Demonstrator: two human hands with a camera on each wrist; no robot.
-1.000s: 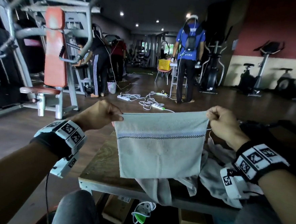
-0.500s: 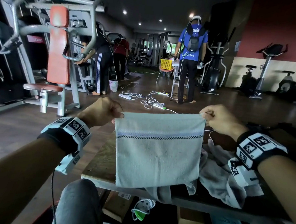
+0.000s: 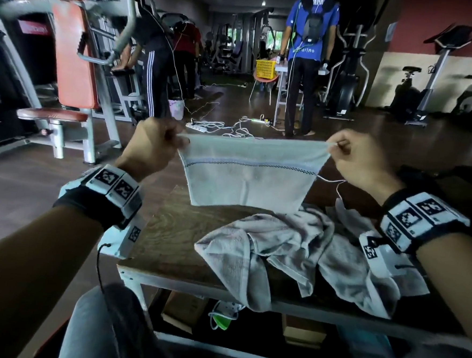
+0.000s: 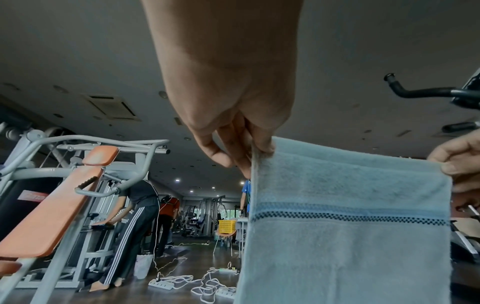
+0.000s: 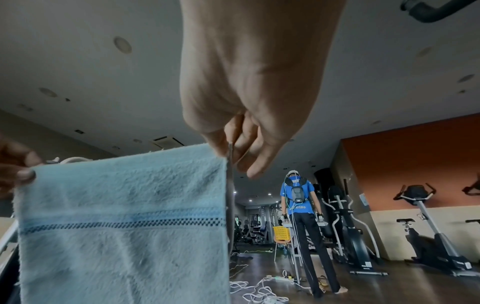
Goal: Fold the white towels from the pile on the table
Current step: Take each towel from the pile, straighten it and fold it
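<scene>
I hold a white towel (image 3: 250,174) with a dark checkered stripe stretched flat in the air above the far part of the wooden table (image 3: 168,246). My left hand (image 3: 159,145) pinches its upper left corner and my right hand (image 3: 353,159) pinches its upper right corner. In the left wrist view the towel (image 4: 350,226) hangs from my left hand's fingertips (image 4: 249,162). The right wrist view shows the towel (image 5: 122,226) pinched by my right hand's fingertips (image 5: 221,148). A crumpled pile of white towels (image 3: 294,252) lies on the table under my hands, draping over the near edge.
Beyond the table, power strips and cables (image 3: 227,128) lie on the floor. A person in a blue shirt (image 3: 307,58) stands at a small table with a yellow basket (image 3: 266,68). A gym machine with orange pads (image 3: 70,55) stands left; exercise bikes (image 3: 430,94) stand right.
My hands have moved forward and apart, pulling the towel's top edge taut. The towel's lower edge has lifted off the pile, which now shows on the table.
</scene>
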